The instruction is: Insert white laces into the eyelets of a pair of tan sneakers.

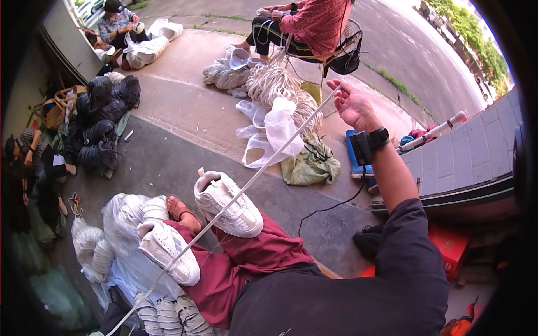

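Note:
A long, flat white shoelace (255,178) stretches taut on a diagonal across the view. Its upper end is pinched in the fingers of my right hand (353,105), raised with the arm extended. The lower end runs out at the bottom left, where my left hand is out of sight. Two white sneakers rest on my lap in maroon trousers: one high-topped sneaker (231,208) on the far thigh, another sneaker (171,253) nearer the left. The lace passes over both. My right wrist wears a black strap with a small box (364,148) and a cable.
Clear plastic bags with white shoes (126,235) sit at my left. Ahead lie a heap of white laces (274,84), a white plastic bag (280,126) and a green sack (311,162). Black bags (103,120) stand left. A person (314,28) sits on a chair ahead; others sit farther left.

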The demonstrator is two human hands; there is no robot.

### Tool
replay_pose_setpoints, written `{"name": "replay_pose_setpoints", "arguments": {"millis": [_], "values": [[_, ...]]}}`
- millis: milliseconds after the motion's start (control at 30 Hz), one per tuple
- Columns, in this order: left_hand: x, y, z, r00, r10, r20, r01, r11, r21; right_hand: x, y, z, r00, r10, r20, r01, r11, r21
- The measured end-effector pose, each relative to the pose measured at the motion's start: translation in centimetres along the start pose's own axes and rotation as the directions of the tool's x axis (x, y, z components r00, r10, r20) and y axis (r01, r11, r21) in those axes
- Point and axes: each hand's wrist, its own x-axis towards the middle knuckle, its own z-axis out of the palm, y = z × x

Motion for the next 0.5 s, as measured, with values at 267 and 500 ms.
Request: {"name": "replay_pose_setpoints", "arguments": {"millis": [267, 500], "values": [[-6.9, -9.0, 19.0, 0.959, 0.006, 0.284, -0.008, 1.000, 0.005, 3.2, 0.5, 0.5, 1.000, -0.006, 0.022, 0.011, 0.976, -0.217], [-16.6, -14.5, 32.8, 0.836, 0.031, 0.548, -0.015, 0.999, -0.034, 4.6, -0.6, 2.8, 0.976, -0.010, 0.217, 0.105, 0.895, -0.433]]}}
